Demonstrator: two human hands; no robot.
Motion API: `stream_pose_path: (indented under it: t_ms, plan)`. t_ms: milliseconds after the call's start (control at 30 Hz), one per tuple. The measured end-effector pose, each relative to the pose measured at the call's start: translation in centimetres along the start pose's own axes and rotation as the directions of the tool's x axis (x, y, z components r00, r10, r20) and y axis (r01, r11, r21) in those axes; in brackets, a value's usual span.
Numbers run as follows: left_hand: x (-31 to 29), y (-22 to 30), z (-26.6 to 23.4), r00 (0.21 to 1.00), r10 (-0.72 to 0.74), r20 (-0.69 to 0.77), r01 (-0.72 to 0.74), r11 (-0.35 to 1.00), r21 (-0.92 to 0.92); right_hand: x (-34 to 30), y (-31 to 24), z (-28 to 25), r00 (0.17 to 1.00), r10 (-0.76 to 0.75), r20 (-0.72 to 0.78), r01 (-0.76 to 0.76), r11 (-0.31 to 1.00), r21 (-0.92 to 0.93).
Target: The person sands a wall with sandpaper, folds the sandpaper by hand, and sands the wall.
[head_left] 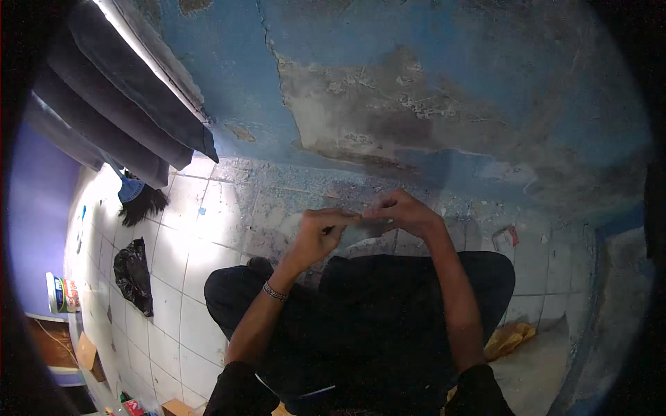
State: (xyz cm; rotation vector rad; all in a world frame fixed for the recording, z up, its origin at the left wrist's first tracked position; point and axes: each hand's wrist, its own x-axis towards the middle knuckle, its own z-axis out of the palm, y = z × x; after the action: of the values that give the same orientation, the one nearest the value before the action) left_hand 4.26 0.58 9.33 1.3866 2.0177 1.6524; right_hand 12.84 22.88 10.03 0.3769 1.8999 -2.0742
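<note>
So the thing at the fingers is a small greyish piece (375, 227), pale and kinda flat looking, with a blurry outline, so I honestly can't say what it is. It's between the two hands, out past the person's knees, above the dusty floor. The left hand (320, 234) comes in with fingers and thumb curled toward each other, tips pointing right. The right hand (404, 213) has its fingers bent toward the left one, and the fingertips meet or nearly do. Can't tell which hand actually has a grip on the piece, if either.

Floor's white tile (166, 267), with crumbs and dust thickest along the far side, at the foot of a blue wall (229, 83). That wall is rough: paint peeled off in big patches, bare grey plaster (361, 104) showing, plus a crack running down it. To the left there's a dark curtain (118, 90), a blue broom (130, 188) with black bristles below it, a crumpled black plastic bag (133, 277) nearer, and a white tub (62, 292) at the far left. Over right, a red and white packet (509, 238) lies on the tiles, and some crumpled yellowish stuff (512, 340) sits nearer, beside the right forearm.
</note>
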Motion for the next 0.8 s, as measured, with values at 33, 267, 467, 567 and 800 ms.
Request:
stream_pose_path:
  t_ms: [33, 267, 467, 567, 800]
  plan:
    - [-0.1, 0.1, -0.1, 0.999, 0.033, 0.028, -0.034, 0.998, 0.057, -0.1, -0.2, 0.2, 0.999, 0.042, -0.016, -0.042, 0.999, 0.004]
    - [-0.2, 1.5, -0.5, 0.993, 0.048, 0.111, -0.063, 0.989, 0.135, -0.1, 0.0, 0.4, 0.994, 0.029, 0.106, -0.038, 0.996, 0.079]
    - [-0.1, 1.3, -0.3, 0.991, 0.083, 0.101, -0.099, 0.982, 0.164, 0.2, 0.3, -0.4, 0.973, 0.151, 0.173, -0.123, 0.978, -0.167]
    - [-0.1, 0.9, -0.4, 0.996, 0.047, 0.081, -0.057, 0.991, 0.118, 0.2, 0.3, -0.2, 0.963, 0.187, 0.194, -0.152, 0.972, -0.182]
    - [0.2, 0.0, -0.1, 0.994, 0.000, 0.107, -0.006, 0.998, 0.058, 0.3, 0.4, -0.4, 0.961, 0.172, 0.216, -0.090, 0.935, -0.343]
